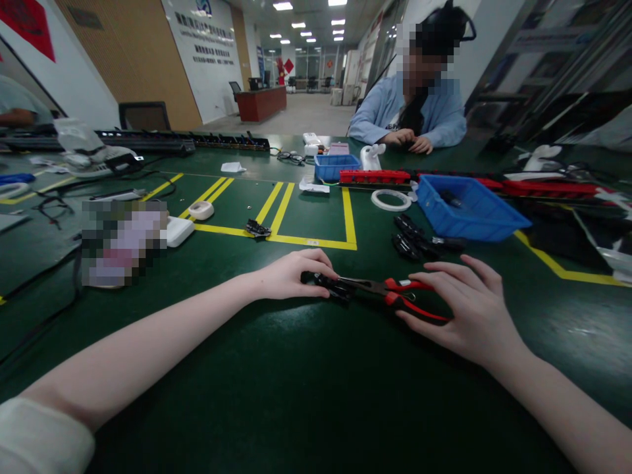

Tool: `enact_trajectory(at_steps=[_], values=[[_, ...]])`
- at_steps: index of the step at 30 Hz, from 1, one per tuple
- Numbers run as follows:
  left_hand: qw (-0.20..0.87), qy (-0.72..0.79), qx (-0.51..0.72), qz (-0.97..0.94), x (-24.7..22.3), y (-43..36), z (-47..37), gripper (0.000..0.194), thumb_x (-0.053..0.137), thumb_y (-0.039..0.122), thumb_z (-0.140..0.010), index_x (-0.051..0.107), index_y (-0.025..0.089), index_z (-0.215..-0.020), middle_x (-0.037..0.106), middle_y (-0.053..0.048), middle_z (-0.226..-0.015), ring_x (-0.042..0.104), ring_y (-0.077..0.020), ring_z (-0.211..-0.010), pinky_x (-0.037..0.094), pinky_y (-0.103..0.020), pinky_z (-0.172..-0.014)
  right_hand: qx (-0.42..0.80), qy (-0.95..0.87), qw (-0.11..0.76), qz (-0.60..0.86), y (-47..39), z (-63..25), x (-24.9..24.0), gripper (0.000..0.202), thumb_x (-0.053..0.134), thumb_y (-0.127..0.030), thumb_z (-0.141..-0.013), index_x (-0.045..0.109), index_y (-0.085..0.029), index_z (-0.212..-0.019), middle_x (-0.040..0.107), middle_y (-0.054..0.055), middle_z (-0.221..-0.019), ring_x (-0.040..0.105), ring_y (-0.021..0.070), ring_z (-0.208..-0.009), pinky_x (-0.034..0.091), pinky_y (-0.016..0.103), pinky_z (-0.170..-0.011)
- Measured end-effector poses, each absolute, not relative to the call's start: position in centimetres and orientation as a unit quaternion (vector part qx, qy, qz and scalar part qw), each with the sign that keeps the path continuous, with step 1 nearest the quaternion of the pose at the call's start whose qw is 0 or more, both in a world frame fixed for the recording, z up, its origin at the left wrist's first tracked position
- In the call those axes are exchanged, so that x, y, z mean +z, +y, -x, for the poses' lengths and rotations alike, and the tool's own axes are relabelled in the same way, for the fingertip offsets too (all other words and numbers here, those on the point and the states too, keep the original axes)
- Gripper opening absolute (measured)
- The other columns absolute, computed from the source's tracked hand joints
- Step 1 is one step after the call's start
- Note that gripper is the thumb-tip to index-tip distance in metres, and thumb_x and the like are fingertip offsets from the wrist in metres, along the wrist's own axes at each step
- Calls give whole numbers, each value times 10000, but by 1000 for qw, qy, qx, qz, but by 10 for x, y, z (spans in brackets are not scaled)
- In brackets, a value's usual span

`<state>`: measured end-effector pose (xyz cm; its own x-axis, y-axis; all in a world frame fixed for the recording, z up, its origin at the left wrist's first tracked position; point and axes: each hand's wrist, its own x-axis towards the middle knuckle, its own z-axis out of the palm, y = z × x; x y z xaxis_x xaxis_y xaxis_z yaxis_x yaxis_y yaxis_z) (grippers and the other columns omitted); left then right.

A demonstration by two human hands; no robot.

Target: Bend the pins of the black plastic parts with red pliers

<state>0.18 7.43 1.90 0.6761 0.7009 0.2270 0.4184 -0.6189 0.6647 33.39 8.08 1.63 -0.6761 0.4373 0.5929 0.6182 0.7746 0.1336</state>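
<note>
My left hand (293, 275) pinches a small glossy black part (332, 286) just above the green tabletop. Red-handled long-nose pliers (388, 288) lie across from it, their jaw tips meeting the black part. Around the plier handles curve the fingers of my right hand (467, 306), thumb below and fingers above. Exactly how the jaws sit on the part is too small to tell. Beyond my right hand is a pile of similar black parts (412, 238). One more small black piece (258, 228) rests on the yellow tape line.
A blue bin (471, 209) with black pieces stands at right, a smaller blue bin (337, 166) farther back. White tape rings (391, 200), a white box (178, 232) and a pixelated object (126, 247) lie around. Red strips (375, 177) run across; a person (409, 112) sits opposite.
</note>
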Motion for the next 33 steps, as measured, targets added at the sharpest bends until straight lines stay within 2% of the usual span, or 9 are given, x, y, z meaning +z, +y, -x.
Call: enact_trajectory(at_steps=[4, 18, 25, 33], values=[[303, 320, 244, -864, 19, 75, -2, 288, 708, 235, -868, 673, 195, -1151, 596, -71, -1169, 589, -200, -1077, 495, -368, -922, -173, -902, 276, 284, 81, -334, 16, 417, 676, -465, -801, 631, -162, -1084, 716, 151, -999, 661, 360, -995, 389, 605, -1005], [297, 317, 245, -867, 22, 74, -3, 344, 713, 227, -863, 658, 198, -1202, 625, -73, -1154, 605, -200, -1062, 499, -373, -916, -180, -901, 269, 288, 78, -331, 14, 453, 686, -460, -809, 595, -176, -1150, 720, 133, -1028, 648, 352, -1029, 390, 595, -1012], [294, 313, 243, -870, 19, 75, -2, 270, 703, 225, -870, 684, 194, -1137, 625, -76, -1179, 602, -209, -1086, 494, -401, -938, -201, -901, 268, 276, 78, -334, 18, 448, 684, -455, -814, 595, -173, -1150, 723, 135, -1011, 653, 345, -1020, 386, 573, -1021], [293, 310, 248, -870, 18, 75, -2, 265, 704, 215, -869, 682, 183, -1131, 629, -73, -1175, 600, -199, -1089, 494, -376, -940, -201, -900, 268, 279, 78, -333, 16, 468, 699, -466, -798, 598, -168, -1144, 726, 128, -1000, 651, 341, -1024, 394, 568, -1014]])
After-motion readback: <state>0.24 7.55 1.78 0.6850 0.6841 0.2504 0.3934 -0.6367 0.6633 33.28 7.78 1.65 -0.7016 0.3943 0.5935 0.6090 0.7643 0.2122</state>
